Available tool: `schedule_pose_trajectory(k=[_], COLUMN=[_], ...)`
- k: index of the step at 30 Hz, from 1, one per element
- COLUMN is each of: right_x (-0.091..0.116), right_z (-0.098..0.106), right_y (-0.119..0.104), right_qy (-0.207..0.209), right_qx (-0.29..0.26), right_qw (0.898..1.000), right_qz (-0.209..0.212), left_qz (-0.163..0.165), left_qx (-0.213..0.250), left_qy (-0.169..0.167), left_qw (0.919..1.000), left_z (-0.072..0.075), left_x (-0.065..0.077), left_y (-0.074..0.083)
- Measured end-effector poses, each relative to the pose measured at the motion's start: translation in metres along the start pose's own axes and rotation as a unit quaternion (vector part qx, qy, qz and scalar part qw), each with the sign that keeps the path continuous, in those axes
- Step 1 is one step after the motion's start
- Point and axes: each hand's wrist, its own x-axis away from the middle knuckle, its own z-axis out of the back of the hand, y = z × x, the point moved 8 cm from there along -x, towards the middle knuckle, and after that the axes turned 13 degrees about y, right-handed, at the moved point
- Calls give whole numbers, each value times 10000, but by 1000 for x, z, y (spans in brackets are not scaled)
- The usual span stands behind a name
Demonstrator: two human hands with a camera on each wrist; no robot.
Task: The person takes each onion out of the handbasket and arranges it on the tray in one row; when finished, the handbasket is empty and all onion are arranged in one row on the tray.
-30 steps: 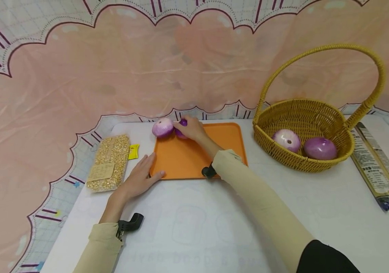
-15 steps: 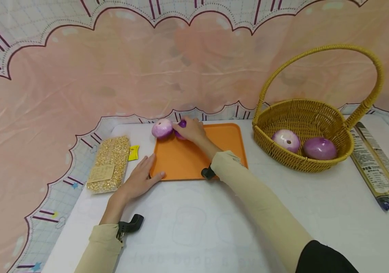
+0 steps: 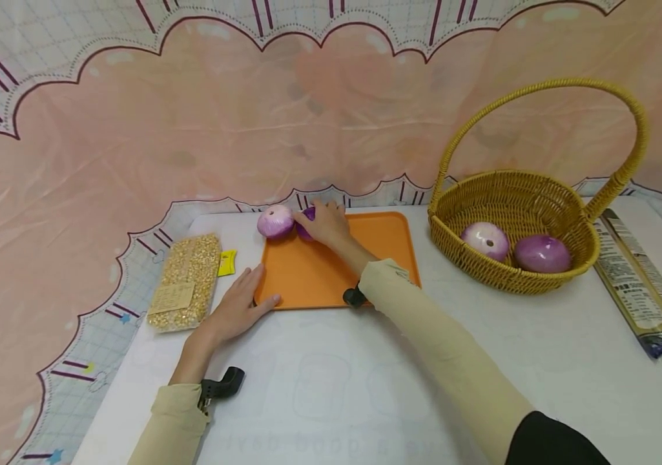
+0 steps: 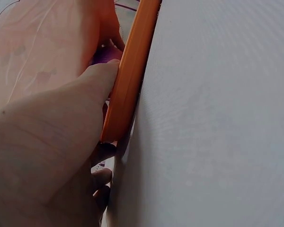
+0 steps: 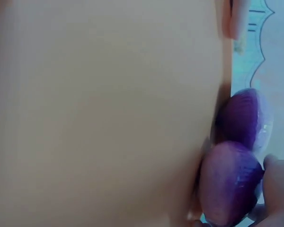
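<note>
My right hand (image 3: 331,225) grips a purple onion (image 3: 305,229) at the back left of the orange tray (image 3: 313,278), partly covering it. Against this onion's left side sits a paler purple onion (image 3: 275,222), by the tray's back left corner. In the right wrist view the fingers curl round the near onion (image 5: 227,184), and the other onion (image 5: 246,118) lies right behind it. My left hand (image 3: 236,305) rests at the tray's front left corner, fingers straight along its side and thumb at the front edge. The left wrist view shows the thumb lying against the orange rim (image 4: 125,90).
A wicker basket (image 3: 453,242) with a tall handle stands on the right, holding two onions (image 3: 542,253). Beyond it lies a long printed packet (image 3: 644,290). Left of the tray are a bag of yellow kernels (image 3: 185,281) and a small yellow packet (image 3: 227,263). Patterned cloth hangs behind.
Both hands, the onions and the tray keep their places. The whole head view has shifted slightly downward.
</note>
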Motion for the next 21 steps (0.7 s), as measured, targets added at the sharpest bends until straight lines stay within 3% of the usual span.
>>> schedule_pose_trajectory(k=[8,15,21], right_x=[-11,-18,-20], right_z=[23,35,43], right_y=[-4,-2,1], right_qy=[391,494,568], right_qx=[-283,-730,-1614], right_qw=[9970,9938,9814], right_qz=[607,678,871], left_qz=[64,-1,23], left_qx=[-18,-2,42], left_qy=[-25,19,-10], left_qw=[10000,10000,10000], left_z=[-1,0,-1], left_x=[-1,0,1], left_y=[-3,-2,-1])
